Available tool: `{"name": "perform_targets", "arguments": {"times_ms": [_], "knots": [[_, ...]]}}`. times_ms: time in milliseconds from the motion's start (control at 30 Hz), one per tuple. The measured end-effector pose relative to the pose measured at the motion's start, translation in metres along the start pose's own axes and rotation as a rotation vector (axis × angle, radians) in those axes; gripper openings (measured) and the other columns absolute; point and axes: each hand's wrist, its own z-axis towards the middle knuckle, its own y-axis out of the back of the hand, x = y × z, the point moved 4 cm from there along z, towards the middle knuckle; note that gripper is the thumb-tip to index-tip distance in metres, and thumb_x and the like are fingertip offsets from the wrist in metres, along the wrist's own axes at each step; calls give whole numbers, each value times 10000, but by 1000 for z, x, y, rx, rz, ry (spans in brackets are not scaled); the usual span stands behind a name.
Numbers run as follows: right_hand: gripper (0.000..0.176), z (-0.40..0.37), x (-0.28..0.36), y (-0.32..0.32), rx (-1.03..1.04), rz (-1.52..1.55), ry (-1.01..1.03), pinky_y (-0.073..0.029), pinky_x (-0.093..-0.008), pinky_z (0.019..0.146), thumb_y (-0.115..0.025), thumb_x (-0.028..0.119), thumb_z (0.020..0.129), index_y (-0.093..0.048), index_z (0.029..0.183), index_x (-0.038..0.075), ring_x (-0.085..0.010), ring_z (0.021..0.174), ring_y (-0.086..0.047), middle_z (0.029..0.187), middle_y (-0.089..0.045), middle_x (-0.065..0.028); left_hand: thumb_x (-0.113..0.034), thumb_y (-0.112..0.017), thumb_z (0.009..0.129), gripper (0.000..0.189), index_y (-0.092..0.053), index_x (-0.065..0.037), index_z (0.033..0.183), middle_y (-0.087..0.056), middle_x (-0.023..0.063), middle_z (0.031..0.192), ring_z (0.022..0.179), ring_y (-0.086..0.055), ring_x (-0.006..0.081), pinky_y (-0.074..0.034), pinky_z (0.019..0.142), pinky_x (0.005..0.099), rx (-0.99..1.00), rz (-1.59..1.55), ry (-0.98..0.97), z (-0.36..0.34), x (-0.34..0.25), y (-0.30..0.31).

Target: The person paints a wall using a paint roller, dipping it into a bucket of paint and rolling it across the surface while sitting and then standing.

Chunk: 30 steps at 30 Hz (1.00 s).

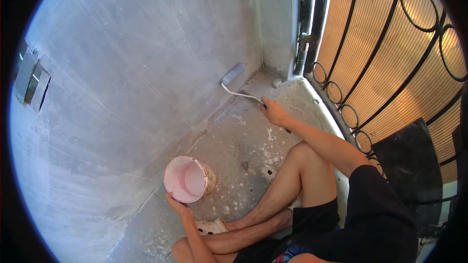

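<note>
My right hand (274, 112) is closed around the handle of a paint roller (234, 74). The roller's grey-white sleeve rests against the lower part of the wall (146, 53), near the corner, and its bent white wire frame runs back to my fist. On the floor by the wall stands a bucket (209, 180), pale pink inside, with a little whitish stuff at its bottom. My left hand (178, 205) grips the bucket's near rim, the thumb at the edge and the other fingers partly hidden.
The concrete floor (234, 141) is spotted with white paint. To the right is a black metal gate (390, 19) with ringed bars and ribbed tan sheeting. An electrical box (35, 80) sits in the wall at left. My crossed legs and a white clog (209, 226) are close to the bucket.
</note>
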Motion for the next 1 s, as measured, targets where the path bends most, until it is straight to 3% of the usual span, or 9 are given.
{"name": "perform_targets", "arguments": {"times_ms": [233, 333, 633, 733, 800, 1000], "knots": [[236, 5, -19, -19, 89, -77, 56, -460, -525, 766, -525, 195, 923, -522, 1040, -10, -482, 873, -593, 893, -614, -311, -320, -451, 878, 232, -514, -109, 952, -517, -7, 952, 940, -511, 140, -393, 872, 302, -33, 4, 42, 4, 1, 4], [262, 3, 1, 6, -18, 43, 30, -460, -521, 770, -532, 213, 917, -536, 1042, -16, -476, 866, -598, 894, -622, -299, -330, -467, 859, 237, -510, -112, 943, -513, -5, 942, 938, -511, 142, -394, 871, 306, -9, 3, -13, 1, 3, 0], [285, 7, -24, -15, 42, -16, 65, -460, -491, 784, -541, 256, 922, -560, 1018, -11, -460, 874, -600, 889, -625, -277, -369, -463, 883, 274, -526, -121, 982, -548, 2, 1031, 1031, -524, 157, -384, 924, 313, -16, 23, 38, -2, 0, 2], [311, 6, -6, 1, -45, -5, 95, -493, -460, 688, -537, 275, 929, -563, 1030, -17, -393, 739, -635, 811, -631, -240, -333, -474, 859, 259, -531, -100, 957, -545, -1, 962, 958, -526, 150, -397, 875, 306, -23, -3, 15, 0, 0, 1], [279, -3, 2, 6, 153, 150, -164, -490, -448, 564, -529, 255, 929, -564, 1001, -12, -340, 584, -630, 730, -616, -211, -331, -467, 867, 238, -521, -107, 927, -534, -7, 945, 936, -519, 142, -395, 868, 301, -28, 0, -2, 3, 1, 3], [251, -11, 0, -6, 290, 115, -78, -441, -396, 434, -522, 250, 936, -557, 979, 5, -236, 456, -540, 643, -558, -136, -316, -458, 875, 214, -513, -111, 901, -518, -11, 918, 910, -512, 135, -395, 852, 300, -16, -19, -6, 1, 0, 0]]}}
